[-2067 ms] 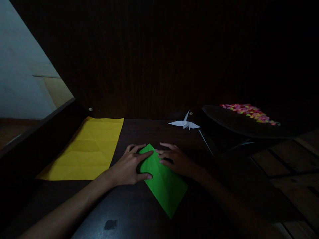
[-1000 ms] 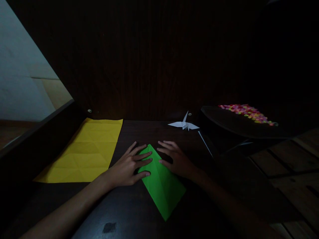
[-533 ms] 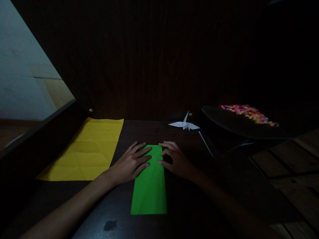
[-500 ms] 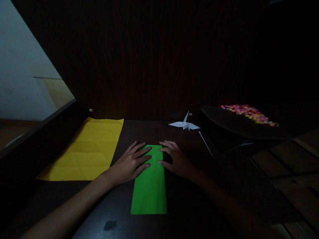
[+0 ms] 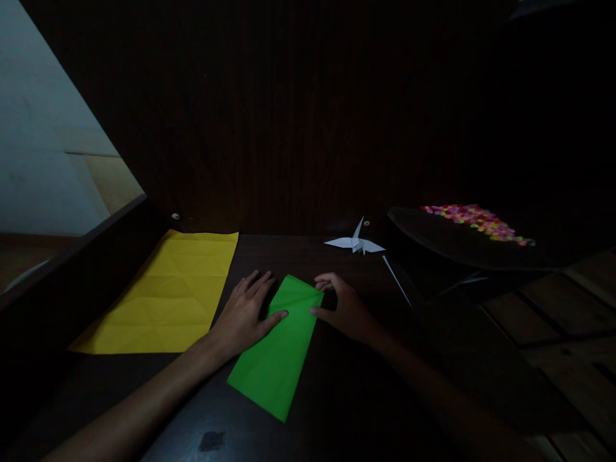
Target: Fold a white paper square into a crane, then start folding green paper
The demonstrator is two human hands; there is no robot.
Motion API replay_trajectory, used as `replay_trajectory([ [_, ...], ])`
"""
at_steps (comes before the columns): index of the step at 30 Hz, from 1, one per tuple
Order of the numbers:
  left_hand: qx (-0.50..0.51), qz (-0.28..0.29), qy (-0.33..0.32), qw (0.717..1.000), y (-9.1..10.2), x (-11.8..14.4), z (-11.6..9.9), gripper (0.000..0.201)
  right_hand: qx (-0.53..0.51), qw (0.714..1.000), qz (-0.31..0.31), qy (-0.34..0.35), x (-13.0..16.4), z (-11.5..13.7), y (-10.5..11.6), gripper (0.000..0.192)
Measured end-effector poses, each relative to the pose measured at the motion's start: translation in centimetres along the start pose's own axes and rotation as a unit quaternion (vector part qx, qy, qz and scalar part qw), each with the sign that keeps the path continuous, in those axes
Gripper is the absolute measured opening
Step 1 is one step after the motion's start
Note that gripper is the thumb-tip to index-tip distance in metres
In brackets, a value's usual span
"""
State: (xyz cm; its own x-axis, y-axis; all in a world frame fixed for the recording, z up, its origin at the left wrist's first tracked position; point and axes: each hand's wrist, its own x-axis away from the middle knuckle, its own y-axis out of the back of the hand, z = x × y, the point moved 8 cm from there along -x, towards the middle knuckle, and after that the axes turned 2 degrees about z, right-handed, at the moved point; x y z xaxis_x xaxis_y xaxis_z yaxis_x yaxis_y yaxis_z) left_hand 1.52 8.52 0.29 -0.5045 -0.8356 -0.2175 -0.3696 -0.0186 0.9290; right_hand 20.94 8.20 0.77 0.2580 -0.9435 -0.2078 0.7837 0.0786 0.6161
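Note:
A folded green sheet of paper [image 5: 279, 350] lies aslant on the dark wooden table, its near end pointing to the lower left. My left hand [image 5: 248, 311] rests at its left edge, fingers stretched out on the table side and the thumb lying on the paper. My right hand [image 5: 341, 308] pinches the paper's far right corner between thumb and fingers. Beyond the hands, a white origami crane [image 5: 357, 244] sits with wings spread.
Left of the hands lies a creased yellow sheet [image 5: 178, 295]. A thin white strip [image 5: 397, 280] rests on the right. Farther right, a dark bag-like item [image 5: 433, 240] bears a cluster of colourful small pieces [image 5: 476, 221]. A dark wooden panel [image 5: 289, 128] rises behind.
The green paper has turned clockwise, its near end swinging left. My right fingers have closed on its far corner, and my left fingers have slid off the paper to the left.

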Motion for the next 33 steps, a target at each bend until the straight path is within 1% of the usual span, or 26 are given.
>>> replay_trajectory([
  [2, 0.014, 0.002, -0.002, 1.0, 0.0, 0.0, -0.1, 0.065, -0.011, 1.0, 0.001, -0.014, 0.0, -0.2, 0.0, 0.051],
  [7, 0.048, 0.006, -0.006, 0.999, 0.0, 0.0, -0.2, 0.064, -0.02, 0.998, 0.021, -0.048, 0.0, -0.8, -0.3, 0.061],
  [10, 0.069, 0.007, -0.011, 0.998, 0.0, 0.0, -0.3, 0.065, -0.004, 0.998, 0.03, -0.06, 0.0, -1.0, -0.3, 0.058],
  [14, 0.092, -0.008, -0.027, 0.995, 0.6, -0.2, -0.5, 0.054, 0.01, 0.998, 0.03, -0.056, 0.0, -0.7, 0.0, 0.051],
  [16, 0.102, -0.019, -0.019, 0.994, 1.0, -0.2, -0.5, 0.049, 0.009, 0.999, 0.02, -0.04, 0.0, -0.4, 0.2, 0.049],
  [19, 0.122, -0.044, -0.003, 0.992, 1.9, -0.2, -0.4, 0.044, 0.016, 1.0, -0.021, -0.005, 0.1, 0.3, 0.8, 0.046],
  [22, 0.137, -0.075, -0.012, 0.988, 2.9, -0.2, -0.7, 0.04, 0.0, 0.997, -0.062, 0.037, 0.3, 1.3, 1.4, 0.04],
  [24, 0.139, -0.102, -0.05, 0.984, 3.7, -0.1, -1.4, 0.027, -0.013, 0.993, -0.088, 0.076, 0.6, 2.1, 1.8, 0.032],
  [26, 0.133, -0.134, -0.122, 0.974, 4.8, 0.3, -2.6, 0.016, -0.014, 0.982, -0.123, 0.141, 1.2, 3.4, 2.4, 0.026],
  [27, 0.126, -0.148, -0.164, 0.967, 5.4, 0.7, -3.2, 0.016, -0.008, 0.973, -0.141, 0.18, 1.6, 4.0, 2.7, 0.024],
  [28, 0.117, -0.166, -0.191, 0.96, 5.9, 1.1, -3.7, 0.018, 0.003, 0.963, -0.159, 0.219, 2.0, 4.7, 2.9, 0.023],
  [29, 0.102, -0.19, -0.205, 0.955, 6.4, 1.5, -3.9, 0.021, 0.018, 0.951, -0.174, 0.255, 2.5, 5.2, 3.1, 0.023],
  [31, 0.052, -0.216, -0.223, 0.949, 7.0, 2.2, -4.1, 0.027, 0.057, 0.933, -0.189, 0.302, 3.3, 5.7, 3.2, 0.024],
  [33, 0.001, -0.232, -0.225, 0.946, 7.0, 2.6, -4.0, 0.032, 0.09, 0.929, -0.169, 0.317, 3.7, 5.6, 2.8, 0.024],
])
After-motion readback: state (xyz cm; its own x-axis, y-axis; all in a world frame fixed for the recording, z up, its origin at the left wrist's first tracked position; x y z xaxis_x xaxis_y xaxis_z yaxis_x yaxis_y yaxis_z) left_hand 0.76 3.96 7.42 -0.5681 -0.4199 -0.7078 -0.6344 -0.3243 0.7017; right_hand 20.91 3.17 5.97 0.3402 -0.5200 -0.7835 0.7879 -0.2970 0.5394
